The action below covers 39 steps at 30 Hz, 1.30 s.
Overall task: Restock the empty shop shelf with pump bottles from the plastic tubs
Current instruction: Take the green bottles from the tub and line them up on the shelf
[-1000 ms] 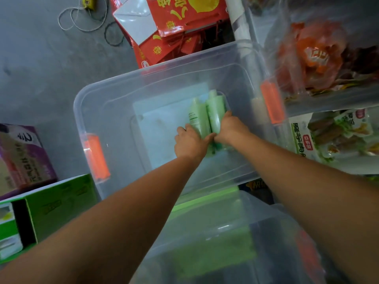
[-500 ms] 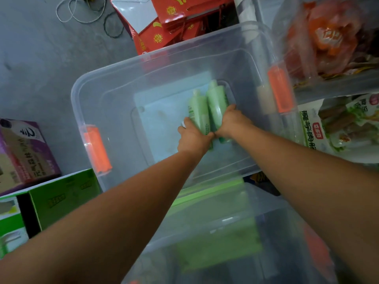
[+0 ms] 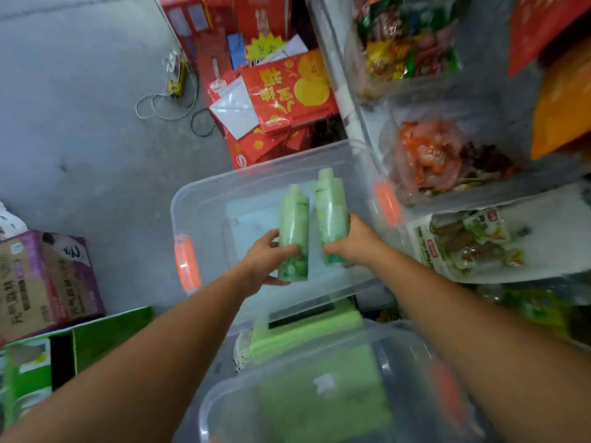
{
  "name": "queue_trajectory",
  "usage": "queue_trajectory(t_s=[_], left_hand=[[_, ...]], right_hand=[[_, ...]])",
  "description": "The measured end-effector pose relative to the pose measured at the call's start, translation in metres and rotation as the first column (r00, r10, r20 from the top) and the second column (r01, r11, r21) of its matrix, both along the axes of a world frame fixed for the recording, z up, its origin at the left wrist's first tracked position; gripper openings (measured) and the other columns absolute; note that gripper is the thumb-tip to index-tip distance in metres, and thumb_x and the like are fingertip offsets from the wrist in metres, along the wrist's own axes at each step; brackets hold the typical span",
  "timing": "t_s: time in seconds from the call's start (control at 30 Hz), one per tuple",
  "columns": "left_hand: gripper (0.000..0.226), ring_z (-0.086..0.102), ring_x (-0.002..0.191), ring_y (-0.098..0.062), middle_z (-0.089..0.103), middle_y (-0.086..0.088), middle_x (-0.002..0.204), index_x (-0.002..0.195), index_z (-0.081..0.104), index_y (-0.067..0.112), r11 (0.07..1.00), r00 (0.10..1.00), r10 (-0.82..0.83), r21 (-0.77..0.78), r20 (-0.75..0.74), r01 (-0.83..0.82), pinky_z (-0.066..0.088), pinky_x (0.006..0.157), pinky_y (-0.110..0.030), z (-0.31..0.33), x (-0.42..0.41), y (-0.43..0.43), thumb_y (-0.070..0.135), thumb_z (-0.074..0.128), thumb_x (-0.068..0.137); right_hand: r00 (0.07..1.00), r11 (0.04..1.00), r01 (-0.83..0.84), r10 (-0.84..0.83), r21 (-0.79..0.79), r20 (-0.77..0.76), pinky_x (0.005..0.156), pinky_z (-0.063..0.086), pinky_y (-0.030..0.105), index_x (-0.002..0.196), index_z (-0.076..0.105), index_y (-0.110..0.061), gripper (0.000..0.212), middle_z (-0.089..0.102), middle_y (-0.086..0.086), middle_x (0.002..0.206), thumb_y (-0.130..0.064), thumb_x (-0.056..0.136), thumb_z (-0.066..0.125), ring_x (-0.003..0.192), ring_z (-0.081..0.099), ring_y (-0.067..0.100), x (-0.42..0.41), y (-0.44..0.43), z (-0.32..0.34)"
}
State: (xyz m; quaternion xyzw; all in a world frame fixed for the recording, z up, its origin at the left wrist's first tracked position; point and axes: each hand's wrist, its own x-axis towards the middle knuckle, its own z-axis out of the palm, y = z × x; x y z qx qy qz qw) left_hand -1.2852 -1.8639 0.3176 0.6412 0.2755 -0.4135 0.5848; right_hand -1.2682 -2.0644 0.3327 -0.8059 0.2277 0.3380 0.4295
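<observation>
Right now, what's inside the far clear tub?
Only a pale sheet shows on the tub floor. The left hand and right hand, with their green bottles, hide the floor beneath them.

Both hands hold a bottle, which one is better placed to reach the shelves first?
Right, probably: the right hand with the right bottle is beside the shelves; the left hand, gripping the left bottle, is farther off over the tub.

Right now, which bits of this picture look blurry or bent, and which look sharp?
Head view: the left bottle and right bottle are fairly sharp; the near tub and snack bags are smeared; the wide lens splays the left forearm and right forearm toward the corners; light is soft, without hard shadows.
</observation>
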Motion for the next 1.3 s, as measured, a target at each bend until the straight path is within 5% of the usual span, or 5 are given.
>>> queue_trajectory(t_s=[0.17, 0.3, 0.7, 0.9, 1.3], left_hand=[[0.040, 0.075, 0.093, -0.030, 0.074, -0.009, 0.111, 0.126, 0.058, 0.027, 0.972, 0.996, 0.078, -0.223, 0.038, -0.068, 0.060, 0.067, -0.041, 0.079, -0.005, -0.005, 0.013, 0.068, 0.090], [0.044, 0.075, 0.091, -0.024, 0.074, -0.004, 0.108, 0.118, 0.061, 0.024, 0.973, 0.974, 0.071, -0.230, 0.217, -0.020, 0.059, 0.066, -0.039, 0.150, -0.013, -0.010, 0.016, 0.082, 0.081], [0.073, 0.067, 0.110, -0.028, 0.070, -0.003, 0.119, 0.122, 0.059, 0.039, 0.979, 0.793, 0.098, -0.200, 0.601, 0.030, 0.061, 0.078, -0.045, 0.347, -0.043, 0.024, 0.013, 0.086, 0.060], [0.081, 0.073, 0.102, -0.030, 0.073, -0.008, 0.115, 0.133, 0.054, 0.032, 0.949, 0.723, 0.093, -0.280, 0.685, 0.143, 0.061, 0.078, -0.050, 0.427, -0.045, 0.037, -0.002, 0.086, 0.067], [0.092, 0.069, 0.108, -0.038, 0.072, -0.015, 0.119, 0.127, 0.060, 0.027, 0.737, 0.609, -0.069, -0.371, 0.790, 0.565, 0.057, 0.089, -0.059, 0.536, -0.097, -0.013, 0.022, 0.100, 0.045]], right_hand=[[0.983, 0.986, 0.074, -0.098, 0.151, 0.157, 0.087, 0.052, 0.034, 0.127, 0.049, -0.018, 0.062, 0.062, 0.002, 0.115, -0.009, 0.076, 0.082, 0.101, 0.062, 0.019, -0.020, -0.007, 0.083], [0.953, 0.966, 0.116, -0.174, 0.231, 0.249, 0.091, 0.057, 0.045, 0.121, 0.048, -0.028, 0.063, 0.065, 0.001, 0.116, -0.007, 0.074, 0.083, 0.105, 0.065, 0.021, -0.031, -0.020, 0.154], [0.857, 0.953, 0.026, -0.176, 0.300, 0.484, 0.064, 0.053, 0.014, 0.121, 0.047, -0.028, 0.071, 0.065, 0.000, 0.118, 0.011, 0.072, 0.080, 0.092, 0.062, -0.001, -0.085, -0.029, 0.343], [0.770, 0.950, 0.065, -0.243, 0.306, 0.590, 0.061, 0.050, 0.008, 0.133, 0.037, -0.032, 0.083, 0.057, -0.021, 0.105, 0.012, 0.076, 0.076, 0.086, 0.058, -0.011, -0.120, -0.017, 0.432], [0.545, 0.888, 0.334, -0.455, 0.316, 0.704, 0.097, 0.055, 0.044, 0.136, 0.044, -0.040, 0.084, 0.064, -0.016, 0.124, -0.010, 0.070, 0.086, 0.111, 0.066, 0.009, -0.266, -0.029, 0.544]])
